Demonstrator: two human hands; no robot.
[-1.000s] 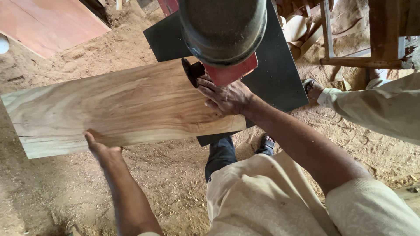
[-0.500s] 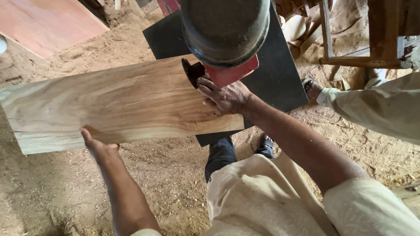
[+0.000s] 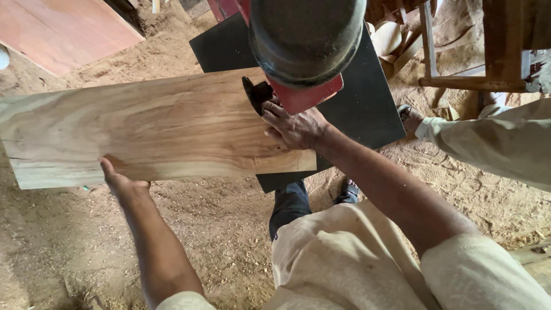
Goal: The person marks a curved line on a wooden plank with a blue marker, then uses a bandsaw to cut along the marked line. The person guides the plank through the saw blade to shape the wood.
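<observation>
The wooden board point(image 3: 155, 129) lies flat on the black saw table point(image 3: 367, 109), long axis running left to right, most of its length overhanging well to the left of both grips. The red-and-dark saw housing point(image 3: 304, 46) stands just above the board's right end. The right hand point(image 3: 293, 127) presses flat there, fingers spread, nearer the housing. The left hand point(image 3: 117, 179) clasps the near long edge, thumb on top, fingers hidden beneath, well left of the right hand.
</observation>
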